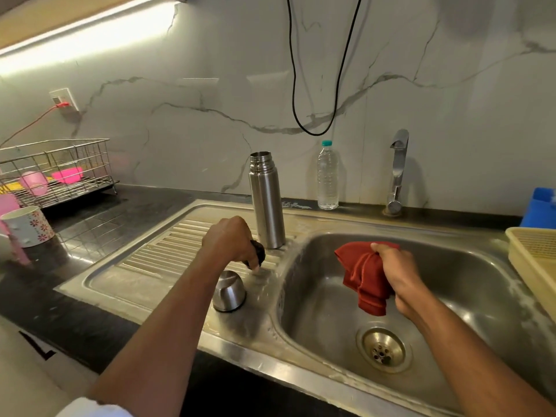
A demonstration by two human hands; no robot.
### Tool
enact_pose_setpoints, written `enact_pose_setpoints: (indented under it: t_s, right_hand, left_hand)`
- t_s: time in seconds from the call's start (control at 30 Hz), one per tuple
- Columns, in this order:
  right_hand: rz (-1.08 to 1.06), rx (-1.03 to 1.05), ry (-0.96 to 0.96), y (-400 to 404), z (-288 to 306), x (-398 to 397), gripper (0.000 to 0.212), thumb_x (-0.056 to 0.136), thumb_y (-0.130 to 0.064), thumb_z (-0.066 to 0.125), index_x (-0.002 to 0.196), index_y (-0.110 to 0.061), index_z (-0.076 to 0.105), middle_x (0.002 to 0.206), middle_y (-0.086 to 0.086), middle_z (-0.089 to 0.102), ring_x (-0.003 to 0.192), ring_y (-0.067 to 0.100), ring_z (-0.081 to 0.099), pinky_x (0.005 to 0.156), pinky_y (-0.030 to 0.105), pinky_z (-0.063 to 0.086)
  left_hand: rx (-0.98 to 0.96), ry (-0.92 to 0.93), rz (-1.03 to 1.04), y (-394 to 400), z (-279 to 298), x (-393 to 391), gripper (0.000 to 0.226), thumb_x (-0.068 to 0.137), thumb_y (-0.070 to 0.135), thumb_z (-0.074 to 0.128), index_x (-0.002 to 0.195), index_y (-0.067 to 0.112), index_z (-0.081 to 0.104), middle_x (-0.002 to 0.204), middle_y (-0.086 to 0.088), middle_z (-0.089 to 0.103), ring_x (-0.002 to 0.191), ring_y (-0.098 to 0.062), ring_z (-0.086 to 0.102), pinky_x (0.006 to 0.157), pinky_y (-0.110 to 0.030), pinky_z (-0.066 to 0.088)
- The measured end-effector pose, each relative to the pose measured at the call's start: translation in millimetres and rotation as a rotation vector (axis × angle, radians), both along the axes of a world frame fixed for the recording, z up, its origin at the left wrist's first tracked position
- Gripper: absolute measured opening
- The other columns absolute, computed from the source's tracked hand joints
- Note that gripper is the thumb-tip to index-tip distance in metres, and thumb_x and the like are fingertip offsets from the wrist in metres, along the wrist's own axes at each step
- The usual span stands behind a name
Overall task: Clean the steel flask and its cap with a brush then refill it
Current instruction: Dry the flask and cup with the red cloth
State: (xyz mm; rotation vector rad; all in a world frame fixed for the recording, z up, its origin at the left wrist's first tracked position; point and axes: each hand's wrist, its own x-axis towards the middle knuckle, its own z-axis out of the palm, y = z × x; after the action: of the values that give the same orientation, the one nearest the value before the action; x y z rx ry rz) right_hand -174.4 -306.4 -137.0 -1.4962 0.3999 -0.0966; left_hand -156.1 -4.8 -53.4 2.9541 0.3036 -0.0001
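Nearest, at the bottom: drain (382, 350) in the floor of the sink basin (469, 284). Just above, right hand (391, 273) over the basin, fingers curled tight around a bunched red cloth (365, 276), cloth hanging below the fist. To the left, on the ribbed draining board (168, 251): steel cap (228, 291) lying tilted, partly behind the left forearm. Just beyond the cap, left hand (230, 240), fingers closed around a small dark object (258, 252), too hidden to identify, fingertips down near the board. Right behind that hand, steel flask (267, 201) standing upright and uncapped at the board's back edge, beside the basin. Off to the left on the dark counter (99, 224): flowered mug (28, 225). Further back: clear water bottle (327, 176) with a teal lid against the wall, tap (397, 173) to its right. Far left: wire dish rack (57, 171) holding pink items. Far right edge: cream basket (535, 260), blue container (538, 207) behind it. Up the marble wall: looping black cable (316, 85), socket (63, 99) with a red plug.
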Motion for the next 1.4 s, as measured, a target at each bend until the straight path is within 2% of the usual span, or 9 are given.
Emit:
enact_pose_setpoints:
  t_s: [0.17, 0.33, 0.4, 0.6, 0.73, 0.9, 1.07, 1.13, 1.4]
  right_hand:
    - [-0.05, 0.114, -0.088, 2.7, 6.1, -0.3, 0.037, 0.099, -0.04, 0.065, 0.122, -0.011, 0.064, 0.105, 0.012, 0.073, 0.091, 0.025, 0.068, 0.067, 0.034, 0.048]
    - [-0.094, 0.122, -0.292, 3.8, 20.3, -8.9, 0.023, 0.103, -0.031, 0.06, 0.1, -0.012, 0.072, 0.073, 0.0, 0.072, 0.07, 0.011, 0.069, 0.073, 0.029, 0.051]
    - [-0.064, 0.109, -0.363, 3.9, 22.5, -12.1, 0.021, 0.105, -0.029, 0.057, 0.1, -0.014, 0.071, 0.073, -0.001, 0.072, 0.063, 0.002, 0.069, 0.07, 0.023, 0.05]
    - [0.117, -0.082, -0.392, 16.6, 12.5, -8.5, 0.021, 0.106, -0.035, 0.056, 0.103, -0.021, 0.071, 0.088, -0.001, 0.071, 0.086, 0.011, 0.07, 0.082, 0.029, 0.05]
    - [0.13, -0.153, -0.387, 17.1, 10.2, -5.9, 0.029, 0.107, -0.038, 0.055, 0.103, -0.015, 0.073, 0.089, 0.006, 0.072, 0.089, 0.018, 0.07, 0.085, 0.034, 0.054]
    - [0.038, 0.049, -0.28, 2.2, 7.8, -2.8, 0.034, 0.106, -0.043, 0.054, 0.11, -0.017, 0.076, 0.097, 0.009, 0.079, 0.099, 0.024, 0.075, 0.096, 0.038, 0.056]
    - [0.107, 0.022, -0.279, 16.9, 6.8, -4.1, 0.037, 0.108, -0.039, 0.05, 0.112, -0.011, 0.074, 0.097, 0.018, 0.079, 0.089, 0.026, 0.078, 0.082, 0.035, 0.062]
    - [0.122, 0.023, -0.282, 20.3, 3.8, -4.0, 0.04, 0.108, -0.042, 0.051, 0.115, -0.011, 0.073, 0.104, 0.025, 0.076, 0.099, 0.038, 0.076, 0.091, 0.045, 0.061]
    - [0.062, 0.333, -0.237, 3.6, 12.9, -8.4, 0.048, 0.11, -0.041, 0.042, 0.128, -0.005, 0.069, 0.119, 0.026, 0.074, 0.108, 0.037, 0.072, 0.092, 0.046, 0.059]
  left_hand:
    - [-0.408, -0.22, -0.231, -60.9, 0.2, -7.8, 0.054, 0.051, 0.035, 0.103, 0.097, 0.018, 0.081, 0.093, 0.002, 0.078, 0.09, -0.017, 0.072, 0.075, -0.03, 0.057]
    - [-1.227, -0.015, -0.298, -129.9, -33.4, 1.7, 0.052, 0.072, 0.008, 0.095, 0.119, 0.006, 0.072, 0.105, -0.01, 0.079, 0.092, -0.021, 0.079, 0.082, -0.039, 0.066]
    - [-1.375, -0.006, -0.329, -150.6, -46.1, 2.4, 0.049, 0.081, -0.001, 0.085, 0.126, 0.007, 0.069, 0.11, -0.015, 0.079, 0.097, -0.026, 0.078, 0.083, -0.04, 0.066]
    - [-1.323, -0.269, -0.285, -160.5, -71.3, 15.9, 0.036, 0.084, -0.004, 0.081, 0.113, 0.017, 0.077, 0.103, -0.002, 0.081, 0.098, -0.015, 0.078, 0.093, -0.038, 0.063]
    - [-1.365, -0.277, -0.318, -152.0, -73.8, 22.1, 0.036, 0.081, -0.005, 0.083, 0.109, 0.017, 0.078, 0.102, -0.006, 0.081, 0.101, -0.022, 0.078, 0.091, -0.037, 0.064]
    - [-1.21, -0.202, -0.554, -161.0, -79.1, 15.4, 0.048, 0.077, -0.002, 0.087, 0.122, 0.013, 0.077, 0.109, -0.002, 0.081, 0.102, -0.014, 0.077, 0.094, -0.03, 0.061]
    - [-1.146, -0.443, -0.357, -155.7, -81.5, 23.9, 0.036, 0.072, 0.012, 0.096, 0.096, 0.034, 0.079, 0.09, 0.006, 0.081, 0.087, -0.01, 0.078, 0.087, -0.036, 0.065]
    - [-1.122, -0.459, -0.335, -149.8, -80.8, 26.8, 0.04, 0.07, 0.016, 0.098, 0.092, 0.04, 0.074, 0.091, 0.008, 0.08, 0.089, -0.01, 0.077, 0.088, -0.035, 0.064]
    - [-1.105, -0.389, -0.509, -163.9, -79.0, 20.2, 0.049, 0.069, 0.012, 0.097, 0.115, 0.019, 0.08, 0.103, 0.005, 0.08, 0.096, -0.01, 0.075, 0.094, -0.038, 0.062]
